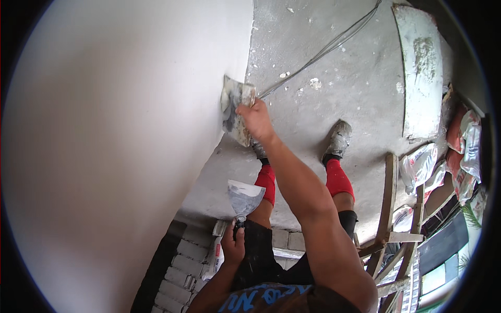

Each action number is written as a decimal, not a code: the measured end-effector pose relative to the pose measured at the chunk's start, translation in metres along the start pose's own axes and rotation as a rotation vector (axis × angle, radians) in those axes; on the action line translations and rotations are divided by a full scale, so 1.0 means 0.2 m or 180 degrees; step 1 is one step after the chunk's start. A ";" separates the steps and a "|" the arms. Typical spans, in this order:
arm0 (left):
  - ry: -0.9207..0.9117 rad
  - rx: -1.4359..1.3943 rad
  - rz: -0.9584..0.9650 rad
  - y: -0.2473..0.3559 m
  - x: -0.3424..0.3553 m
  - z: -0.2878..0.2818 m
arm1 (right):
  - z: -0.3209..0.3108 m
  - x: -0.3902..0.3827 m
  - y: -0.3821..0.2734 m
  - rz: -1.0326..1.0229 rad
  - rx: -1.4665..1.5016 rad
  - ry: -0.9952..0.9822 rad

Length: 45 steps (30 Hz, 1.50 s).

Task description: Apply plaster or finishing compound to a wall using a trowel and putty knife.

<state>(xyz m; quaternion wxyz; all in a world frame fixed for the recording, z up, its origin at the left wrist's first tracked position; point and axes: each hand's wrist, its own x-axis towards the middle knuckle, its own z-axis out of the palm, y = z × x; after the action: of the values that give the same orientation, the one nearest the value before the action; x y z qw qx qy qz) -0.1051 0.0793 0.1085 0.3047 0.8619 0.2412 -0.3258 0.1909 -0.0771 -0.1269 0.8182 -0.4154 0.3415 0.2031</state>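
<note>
My right hand [255, 121] is closed on a broad finishing trowel [232, 112] smeared with grey and white plaster. The trowel's far edge meets the smooth white wall [120, 130] close to where the wall ends at the floor. Lower down, my left hand [233, 244] grips a wide putty knife [245, 198] by its dark handle. Its flared blade points up and away from me, with white compound along the edge. That blade stays apart from the wall, in front of my leg.
Grey concrete floor [297, 36] carries plaster crumbs and dark cables [326, 50]. A pale, plaster-stained board [421, 73] lies at the far right. Nearer stand a wooden frame [387, 203] and several filled sacks [418, 166]. Blocks [180, 275] line the lower left.
</note>
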 end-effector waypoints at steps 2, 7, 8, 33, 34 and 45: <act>0.0105 -0.0140 -0.0236 0.06 0.00 0.00 | 0.02 -0.17 -0.03 -0.0272 -0.0390 -0.0144; 0.0106 -0.1066 -0.1001 0.15 0.02 -0.04 | 0.14 -0.60 -0.18 -0.1165 -0.0890 -0.0821; 0.0128 -0.1238 -0.1282 0.15 0.03 -0.07 | 0.14 -0.65 -0.21 -0.1319 -0.0823 -0.0934; 0.0096 -0.0610 -0.1305 -0.03 0.00 -0.30 | -0.12 0.15 -0.01 -0.0043 0.0367 -0.0183; 0.0022 -0.0662 -0.1391 -0.05 -0.01 -0.32 | -0.07 0.06 -0.09 -0.0060 0.0365 -0.0198; 0.0291 -0.0836 -0.1499 -0.13 -0.04 -0.47 | 0.15 -0.67 -0.31 -0.2070 -0.1246 -0.1401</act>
<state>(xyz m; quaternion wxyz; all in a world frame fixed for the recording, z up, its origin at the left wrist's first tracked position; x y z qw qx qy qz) -0.0875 0.1589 0.1610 0.3185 0.7490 0.4886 -0.3144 0.1484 -0.0938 0.0173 0.7988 -0.5954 -0.0345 0.0795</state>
